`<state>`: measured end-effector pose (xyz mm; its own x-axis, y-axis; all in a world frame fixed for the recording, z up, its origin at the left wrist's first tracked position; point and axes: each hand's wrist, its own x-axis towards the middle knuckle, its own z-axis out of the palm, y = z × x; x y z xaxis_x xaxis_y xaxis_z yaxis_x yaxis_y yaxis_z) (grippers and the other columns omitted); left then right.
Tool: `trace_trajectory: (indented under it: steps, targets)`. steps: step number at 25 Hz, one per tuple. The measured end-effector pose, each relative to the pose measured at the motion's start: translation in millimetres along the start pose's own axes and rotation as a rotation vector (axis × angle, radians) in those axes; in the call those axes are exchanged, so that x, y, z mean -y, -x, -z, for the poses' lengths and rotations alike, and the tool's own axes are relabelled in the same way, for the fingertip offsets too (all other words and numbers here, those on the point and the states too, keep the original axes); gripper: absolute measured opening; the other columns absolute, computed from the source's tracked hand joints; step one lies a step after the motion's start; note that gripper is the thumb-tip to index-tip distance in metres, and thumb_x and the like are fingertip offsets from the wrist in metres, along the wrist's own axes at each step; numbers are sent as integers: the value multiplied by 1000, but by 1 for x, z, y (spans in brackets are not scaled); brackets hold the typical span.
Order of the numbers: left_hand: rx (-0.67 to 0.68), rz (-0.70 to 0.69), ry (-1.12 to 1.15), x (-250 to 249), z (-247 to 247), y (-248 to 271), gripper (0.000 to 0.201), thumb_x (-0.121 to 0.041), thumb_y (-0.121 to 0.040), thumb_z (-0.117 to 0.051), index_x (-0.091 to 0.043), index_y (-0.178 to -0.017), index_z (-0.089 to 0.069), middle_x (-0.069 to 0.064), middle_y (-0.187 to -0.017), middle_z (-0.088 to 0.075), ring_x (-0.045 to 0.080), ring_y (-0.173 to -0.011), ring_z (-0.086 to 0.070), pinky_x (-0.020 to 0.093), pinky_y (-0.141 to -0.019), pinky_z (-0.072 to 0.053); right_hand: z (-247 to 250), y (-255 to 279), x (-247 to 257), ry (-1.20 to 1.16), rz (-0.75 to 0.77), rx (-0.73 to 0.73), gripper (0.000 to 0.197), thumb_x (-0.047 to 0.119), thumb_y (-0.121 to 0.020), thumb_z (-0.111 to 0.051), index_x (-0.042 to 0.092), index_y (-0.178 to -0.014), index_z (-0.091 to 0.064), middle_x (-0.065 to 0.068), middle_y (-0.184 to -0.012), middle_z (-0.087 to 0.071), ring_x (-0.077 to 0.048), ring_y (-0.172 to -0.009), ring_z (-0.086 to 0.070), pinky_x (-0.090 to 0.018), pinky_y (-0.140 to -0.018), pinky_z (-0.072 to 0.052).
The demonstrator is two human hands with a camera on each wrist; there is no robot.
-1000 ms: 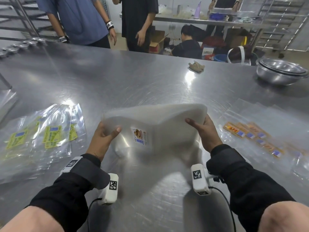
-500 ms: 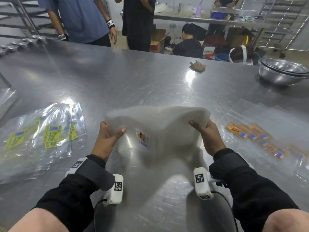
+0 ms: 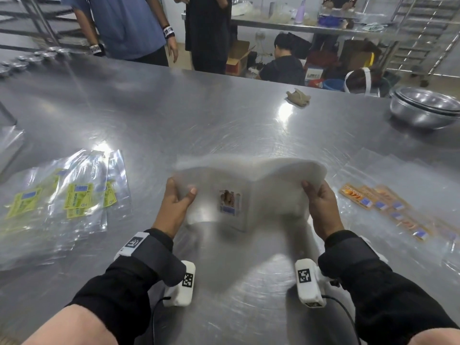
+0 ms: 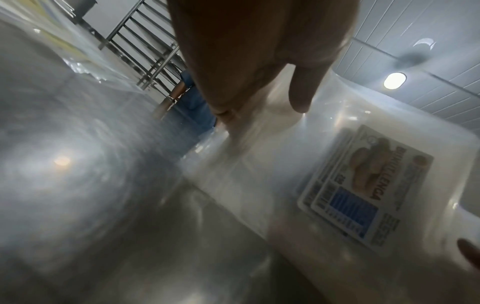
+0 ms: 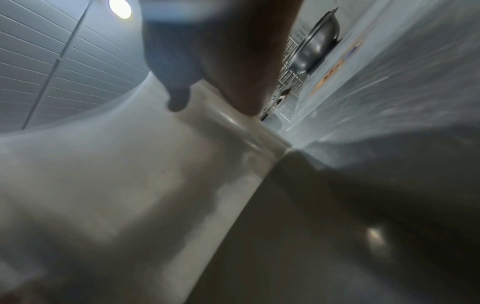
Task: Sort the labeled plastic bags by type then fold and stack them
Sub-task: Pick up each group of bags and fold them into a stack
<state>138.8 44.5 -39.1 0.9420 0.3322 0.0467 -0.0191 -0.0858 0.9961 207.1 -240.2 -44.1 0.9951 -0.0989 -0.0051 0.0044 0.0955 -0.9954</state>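
Fingers (image 3: 191, 191) of the left hand (image 3: 178, 204) are pinched on the left edge of a thick wad of clear bags (image 3: 249, 185), thumb on the near face, and the right hand (image 3: 321, 207) grips the right edge the same way. The wad is held up just over the worktop (image 3: 224, 125), bowed like a saddle, lower edge apparently grazing the steel. The left wrist view shows a brown-and-blue label (image 4: 363, 193) on the front bag. My guess is this stuff is light, floppy and really slick, so the sheets will want to fan out or slide off each other; holding both side edges with thumbs over the top looks like the sane grip, and squaring the edges against the worktop should help. How many bags are in the wad I can't tell, too blurry. Left of it lies a loose pile of yellow-labelled bags (image 3: 77, 197), roughly four labels showing. On the right there's a fanned row of orange-labelled bags (image 3: 383, 204), maybe six. Further back, a crumpled beige rag (image 3: 298, 97) and nested steel bowls (image 3: 425, 108), two or three.
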Motion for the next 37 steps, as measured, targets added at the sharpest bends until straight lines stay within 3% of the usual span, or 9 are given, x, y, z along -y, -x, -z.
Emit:
trace_trajectory:
  steps: [5, 10, 17, 21, 25, 28, 31, 35, 37]
  targets:
    - [83, 63, -30, 8, 12, -2, 35, -24, -95, -52, -11, -126, -43, 6, -132, -52, 16, -122, -48, 34, -109, -35, -11, 3, -4, 28, 37, 34, 26, 14, -85, -67, 29, -104, -58, -7, -110, -65, -26, -103, -63, -43, -89, -52]
    - [53, 26, -12, 9, 15, -2, 66, -24, -87, -66, -20, -139, -26, 4, -132, -50, 15, -121, -50, 33, -109, -35, 1, 4, -2, 3, 9, 36, 32, 12, -85, -66, 13, -115, -57, -13, -111, -66, -28, -100, -64, -41, -86, -54]
    - [-19, 2, -30, -2, 3, -4, 23, -12, -93, -54, -11, -115, -47, 7, -121, -57, 17, -112, -55, 32, -102, -42, -5, 4, -7, -86, 17, -10, 14, 28, -83, -65, 26, -97, -65, -6, -101, -67, -26, -94, -61, -46, -86, -49]
    - [-104, -34, -49, -2, 5, -8, 25, -16, -93, -54, -3, -114, -49, 14, -122, -58, 26, -115, -55, 40, -103, -42, -7, 3, -6, -126, 49, -39, 14, 29, -85, -65, 27, -99, -63, -2, -98, -67, -23, -94, -61, -45, -87, -50]
    - [48, 3, 34, -1, 10, -3, 50, 5, -81, -60, -12, -119, -32, 6, -117, -50, 19, -109, -50, 23, -92, -45, 2, 3, -2, -58, -2, 105, 42, 19, -81, -69, 14, -120, -55, -10, -113, -66, -28, -104, -63, -37, -86, -54]
    - [49, -62, 107, -1, 16, -8, 69, -11, -65, -65, -15, -125, -31, 1, -115, -50, 9, -104, -54, 13, -82, -48, 6, 0, 7, -37, 21, 141, 47, 8, -79, -70, 6, -123, -52, -16, -114, -65, -28, -102, -64, -30, -80, -56]
    - [17, -107, 36, -8, 12, -12, 56, -6, -83, -67, -17, -129, -35, 4, -123, -50, 10, -109, -53, 12, -86, -47, 9, -1, 12, -91, 35, 79, 42, 21, -73, -73, 8, -112, -61, -13, -107, -68, -29, -99, -65, -23, -70, -55]
    - [52, -42, -51, -11, 10, -8, 39, -12, -91, -57, -15, -126, -41, -4, -112, -55, -1, -100, -54, 1, -76, -42, 3, 3, 8, -66, 38, 83, 78, 61, -54, -79, 14, -114, -60, -8, -108, -68, -20, -96, -66, -26, -74, -56]
    - [71, 0, -33, -13, 9, -6, 37, -14, -93, -54, -14, -128, -42, -14, -107, -55, -11, -94, -51, -3, -72, -41, 0, 2, 5, -56, 20, 101, 75, 53, -63, -77, 14, -122, -53, -9, -114, -66, -21, -101, -65, -29, -79, -56]
